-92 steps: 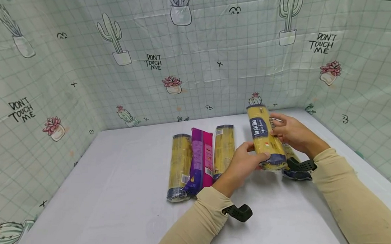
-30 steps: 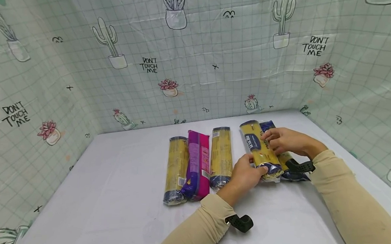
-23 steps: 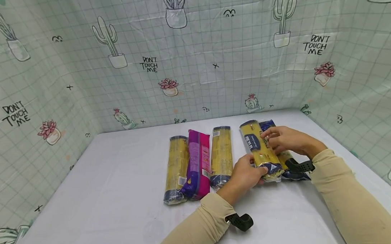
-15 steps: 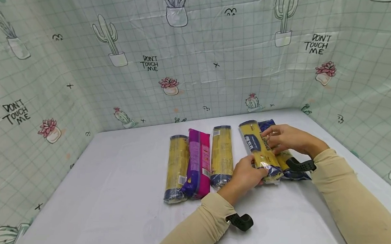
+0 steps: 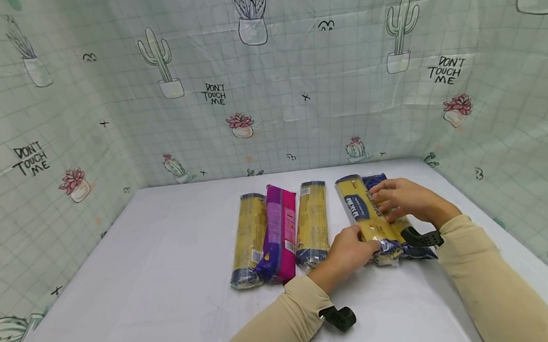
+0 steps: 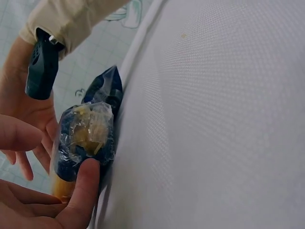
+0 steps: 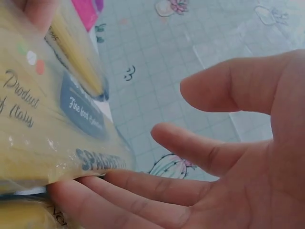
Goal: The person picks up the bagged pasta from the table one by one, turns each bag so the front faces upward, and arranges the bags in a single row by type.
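Note:
A yellow and dark-blue spaghetti pack point(image 5: 365, 209) lies slanted on the right of the table, label up. My left hand point(image 5: 350, 249) grips its near end, a thumb over the top and fingers at the side; the left wrist view shows a fingertip against the clear crinkled end point(image 6: 90, 131). My right hand point(image 5: 406, 198) reaches over from the right. In the right wrist view its lower fingers point(image 7: 143, 188) touch the pack's side, while thumb and index stand apart from it. Underneath the right hand, partly hidden, lies another blue-ended pasta pack point(image 5: 416, 251).
To the left lie a yellow pasta pack point(image 5: 313, 222), a pink and purple pack point(image 5: 281, 231) and another yellow pack point(image 5: 249, 240), roughly side by side. A patterned curtain point(image 5: 277, 80) rises behind the white table point(image 5: 162, 267).
The spaghetti pack, held up by both hands earlier, has come down onto the table beside the rightmost pack. The right hand's fingers have loosened from it. Little differs over the last half second.

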A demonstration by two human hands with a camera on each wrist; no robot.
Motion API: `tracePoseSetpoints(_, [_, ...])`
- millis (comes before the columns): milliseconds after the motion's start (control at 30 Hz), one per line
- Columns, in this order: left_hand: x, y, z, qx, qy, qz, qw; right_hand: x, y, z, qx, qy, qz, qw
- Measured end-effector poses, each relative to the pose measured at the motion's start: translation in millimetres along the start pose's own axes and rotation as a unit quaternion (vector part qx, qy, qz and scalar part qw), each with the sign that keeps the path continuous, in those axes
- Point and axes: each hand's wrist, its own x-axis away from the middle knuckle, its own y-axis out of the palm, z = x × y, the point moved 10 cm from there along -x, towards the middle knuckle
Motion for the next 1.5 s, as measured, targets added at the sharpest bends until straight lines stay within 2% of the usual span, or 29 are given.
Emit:
tracePoseSetpoints(133, [2.8,2.5,2.2,-0.078,0.011,-0.009,0.9969,3.1,-5,5,-0.002,-0.007,0.023,0.9997])
tracePoseSetpoints(267, [6.3,-3.9,10.7,-0.16,0.043,0.007,0.9861,2.6,-10,3,-0.013,-0.03,0.049,0.9983])
tracePoseSetpoints(433, [12.1,-22.6,20.7,-0.16,0.075,0.032,0.9837,-5.5,-3,-5,-0.028,-0.046,0.043,0.9976])
tracePoseSetpoints(500, [14.3,-29.0,23.3,-0.154,0.085,0.03,0.984,-7.5,0,-9,-0.03,-0.049,0.041,0.9975])
tracePoseSetpoints(567, [16.6,-33.1,24.8,-0.165,0.097,0.026,0.9811,-7.0,2,-10,-0.029,-0.05,0.043,0.9974])
tracePoseSetpoints(667, [19.6,-37.8,26.8,-0.199,0.122,0.019,0.9721,-6.0,5,-13,-0.028,-0.052,0.046,0.9972])
tracePoseSetpoints(767, [22.3,-43.6,29.6,-0.237,0.153,0.017,0.9592,-8.0,11,-16,-0.033,-0.052,0.043,0.9972])
tracePoseSetpoints(933, [25.1,-56.6,30.7,-0.281,0.184,0.012,0.9418,-17.7,25,-19,-0.038,-0.043,0.022,0.9981])
tracePoseSetpoints(1000, [26.1,-60.4,30.9,-0.298,0.204,0.007,0.9325,-21.2,31,-21,-0.04,-0.041,0.011,0.9983])
tracePoseSetpoints(1200, [31.8,-68.3,35.1,-0.34,0.278,-0.01,0.8983,-27.0,41,-35,-0.049,-0.048,0.001,0.9977])
tracePoseSetpoints(1367, [34.1,-77.3,32.7,-0.372,0.289,0.003,0.8818,-34.1,52,-37,-0.043,-0.039,-0.004,0.9983])
tracePoseSetpoints(1500, [34.7,-82.8,29.3,-0.403,0.273,0.005,0.8736,-42.6,58,-36,-0.044,-0.025,-0.008,0.9987])
